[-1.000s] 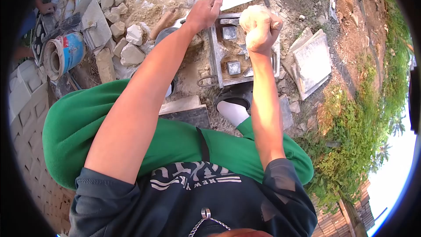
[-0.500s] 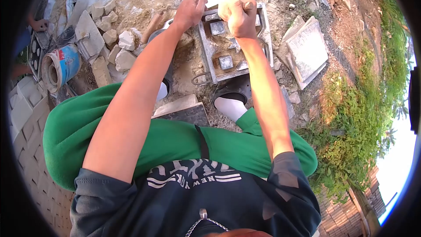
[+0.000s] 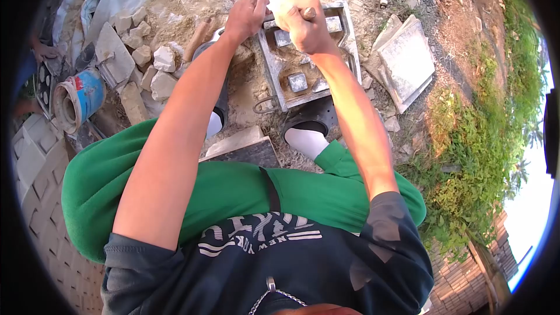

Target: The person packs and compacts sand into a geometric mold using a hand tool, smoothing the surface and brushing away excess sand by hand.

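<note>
Metal mould (image 3: 353, 46) near stacked slabs (image 3: 406, 55)

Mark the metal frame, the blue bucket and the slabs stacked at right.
Metal frame (image 3: 273, 71): head view, on its left rim.
Blue bucket (image 3: 91, 91): head view, on its outer side.
Slabs stacked at right (image 3: 408, 57): head view, top slab's face.

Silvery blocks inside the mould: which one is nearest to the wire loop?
The lower-left block in the mould, close to the corner with the wire loop; the others sit farther up or right.
</note>
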Demonstrator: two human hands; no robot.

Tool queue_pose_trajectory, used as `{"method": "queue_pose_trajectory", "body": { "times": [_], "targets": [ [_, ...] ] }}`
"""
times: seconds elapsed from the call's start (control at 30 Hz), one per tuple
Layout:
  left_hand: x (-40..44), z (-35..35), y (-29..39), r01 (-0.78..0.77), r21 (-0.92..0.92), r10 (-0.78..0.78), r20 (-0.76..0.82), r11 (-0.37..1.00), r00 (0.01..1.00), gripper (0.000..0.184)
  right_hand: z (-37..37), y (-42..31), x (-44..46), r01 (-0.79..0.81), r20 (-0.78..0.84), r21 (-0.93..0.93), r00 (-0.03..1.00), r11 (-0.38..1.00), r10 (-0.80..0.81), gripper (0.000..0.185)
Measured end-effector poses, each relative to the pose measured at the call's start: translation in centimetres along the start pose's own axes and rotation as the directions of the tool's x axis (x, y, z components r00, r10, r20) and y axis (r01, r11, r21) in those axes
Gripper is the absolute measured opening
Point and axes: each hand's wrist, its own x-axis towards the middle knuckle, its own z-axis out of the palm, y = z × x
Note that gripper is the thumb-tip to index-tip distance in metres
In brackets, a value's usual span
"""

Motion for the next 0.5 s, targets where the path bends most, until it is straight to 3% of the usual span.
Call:
{"method": "queue_pose_trajectory", "body": {
  "times": [0.1, 0.17, 0.23, 0.3, 0.37, 0.4, 0.43, 0.5],
  "targets": [
    [-0.3, 0.2, -0.4, -0.085, -0.017, 0.084, -0.068, 0.996, 0.994, 0.053, -0.5, -3.0, -0.1, 0.032, -0.073, 0.027, 0.997, 0.999, -0.03, 0.033],
    [-0.6, -0.1, -0.6, -0.032, 0.004, 0.032, -0.048, 0.999, 0.998, 0.051, 0.1, -1.2, -1.1, 0.087, -0.098, 0.05, 0.992, 0.995, -0.081, 0.033],
    [0.0, 0.1, -0.7, -0.011, -0.037, 0.01, -0.007, 0.999, 1.0, 0.05, 0.4, 0.0, -0.7, 0.075, 0.028, -0.162, 0.997, 0.984, -0.072, 0.033],
    [-0.4, 0.5, -0.7, -0.033, 0.012, 0.034, -0.06, 0.999, 0.998, 0.05, -0.1, -0.4, -0.1, 0.059, 0.096, -0.078, 0.994, 0.995, -0.051, 0.032],
    [-0.2, 0.3, -0.6, -0.082, -0.03, 0.081, -0.058, 0.996, 0.995, 0.052, -0.7, -2.4, 0.3, 0.058, -0.021, 0.011, 0.998, 0.998, -0.058, 0.031],
    [-0.1, 0.4, -0.6, 0.018, -0.048, -0.019, -0.011, 0.999, 1.0, 0.052, -1.1, -2.4, -0.2, 0.031, -0.017, 0.076, 0.999, 0.997, -0.029, 0.03],
    [-0.3, 0.4, -0.8, 0.023, -0.049, -0.023, -0.006, 0.999, 1.0, 0.052, -0.6, -1.7, -0.5, 0.025, -0.018, 0.077, 1.0, 0.997, -0.023, 0.03],
    [0.0, 0.2, -0.6, -0.064, -0.002, 0.064, -0.06, 0.998, 0.996, 0.052, 0.6, -0.8, 0.0, 0.011, 0.001, -0.069, 1.0, 0.998, -0.011, 0.032]
  ]
}}
